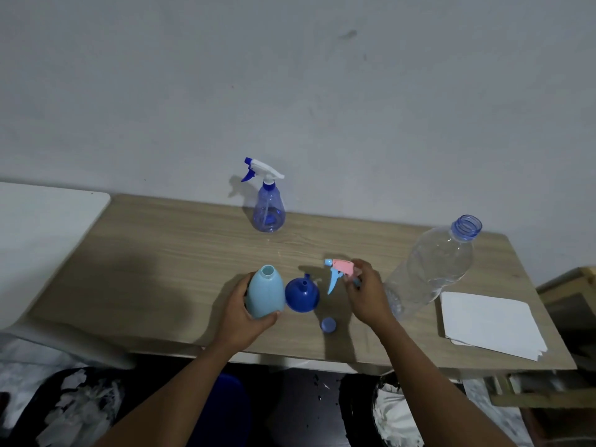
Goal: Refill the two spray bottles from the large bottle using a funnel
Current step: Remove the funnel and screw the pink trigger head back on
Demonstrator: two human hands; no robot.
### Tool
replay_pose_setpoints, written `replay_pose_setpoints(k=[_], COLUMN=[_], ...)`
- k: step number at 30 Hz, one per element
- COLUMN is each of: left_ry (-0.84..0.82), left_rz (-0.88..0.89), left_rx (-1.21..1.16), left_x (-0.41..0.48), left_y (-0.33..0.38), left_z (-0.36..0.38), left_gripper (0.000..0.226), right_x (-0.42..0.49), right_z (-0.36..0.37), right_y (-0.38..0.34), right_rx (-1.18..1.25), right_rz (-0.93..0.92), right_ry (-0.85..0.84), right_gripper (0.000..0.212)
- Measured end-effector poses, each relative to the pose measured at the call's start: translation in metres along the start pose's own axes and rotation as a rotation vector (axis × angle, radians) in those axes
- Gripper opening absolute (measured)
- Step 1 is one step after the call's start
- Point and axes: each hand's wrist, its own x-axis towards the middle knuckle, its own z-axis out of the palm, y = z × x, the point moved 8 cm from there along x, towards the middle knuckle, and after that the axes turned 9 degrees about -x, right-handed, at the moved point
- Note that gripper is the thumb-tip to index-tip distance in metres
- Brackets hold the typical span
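Light blue spray bottle (pixel 265 293) seen upright near the front of the counter (pixel 161 253), neck open, no head on it. Gripped by the left hand (pixel 240 312): fingers wrapped round the body from the left, thumb across the lower front.

Spotted a pink and pale blue spray head (pixel 340 271) in the right hand (pixel 366 293). Pinched at the collar end by curled fingers, nozzle pointing left, trigger hanging down. Could not tell whether lifted off the counter or resting on it.

Found the dark blue funnel (pixel 302 295) just right of that bottle, wide mouth down on the counter, spout up. Touching the bottle or only just beside it: could not tell.

Noted a small blue cap (pixel 328 324) lying on the counter in front of the funnel, between the two forearms.

Saw the clear blue spray bottle (pixel 268 204) well apart at the back, by the wall (pixel 290 75), upright, white and blue trigger head fitted.

Logged the large bottle (pixel 432 269) at right: clear plastic, blue neck, uncapped, standing just beyond the right hand.

Noted a stack of white paper (pixel 490 324) at the counter's right end, near the large bottle's base.
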Motion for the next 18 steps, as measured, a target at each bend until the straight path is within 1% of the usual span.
replay_pose_setpoints(k=[2,5,7,11,13,15,18], left_ry=[-0.008,-0.046,-0.068,-0.101,-0.116,-0.125,-0.138], left_rz=[0.014,0.034,0.057,0.105,0.135,0.162,0.189], left_rx=[0.001,-0.024,-0.029,0.002,0.013,0.017,0.025], left_x=[0.0,0.0,0.0,-0.002,-0.003,-0.007,-0.013], left_y=[0.008,0.024,0.035,0.06,0.073,0.086,0.103], left_z=[0.001,0.008,0.012,0.02,0.025,0.03,0.035], left_gripper=[0.089,0.092,0.092,0.088,0.087,0.082,0.078], right_x=[0.0,-0.002,-0.002,-0.005,-0.008,-0.013,-0.023], right_z=[-0.016,-0.044,-0.067,-0.114,-0.137,-0.156,-0.18], right_y=[-0.014,-0.04,-0.062,-0.106,-0.125,-0.141,-0.162], right_rx=[0.155,0.454,0.627,0.872,0.944,0.98,0.949], right_rz=[-0.016,0.037,0.024,-0.007,-0.016,-0.04,-0.148], right_ry=[0.042,0.055,0.082,0.15,0.17,0.177,0.228], right_gripper=[0.037,0.038,0.038,0.042,0.041,0.04,0.043])
